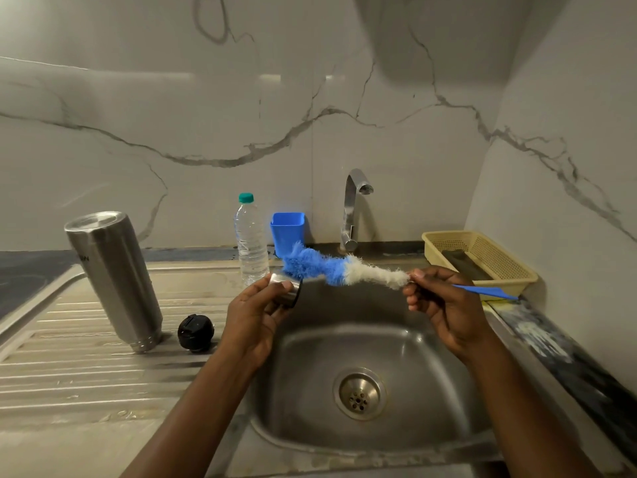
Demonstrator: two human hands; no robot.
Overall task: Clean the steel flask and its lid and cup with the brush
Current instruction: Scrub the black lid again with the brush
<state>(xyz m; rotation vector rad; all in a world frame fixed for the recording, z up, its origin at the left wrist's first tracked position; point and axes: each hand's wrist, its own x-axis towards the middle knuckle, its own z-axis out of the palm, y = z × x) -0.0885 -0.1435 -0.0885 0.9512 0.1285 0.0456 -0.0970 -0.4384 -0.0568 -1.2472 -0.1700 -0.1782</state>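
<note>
Head view shows the person's left hand [255, 315] holding the small steel cup [286, 291] over the sink [431, 357], its fingers [275, 288] curled round the cup's wall and the mouth turned toward the right. The right hand [444, 305] pinches the brush [331, 269] on its stem, just behind the white bristles, with thumb and fingers clamped there and the blue handle sticking out past the hand. The blue bristle tip lies at the cup's upper rim; whether it touches cannot be told.

The cup looks light, rigid and thin-walled, and probably slick once wet, so a wrap round the outside wall with the rim left free suits it. The brush head is soft and its stem probably bends, so a grip close to the bristles gives better control than one at the far end of the handle.

The steel flask [113, 281] stands on the ribbed draining surface [69, 370], apparently mouth down. It is likely the heaviest piece and smooth, best taken round mid-body. Its black lid [195, 332] sits just beside it, small and ridged enough to hold by the edge.
</note>
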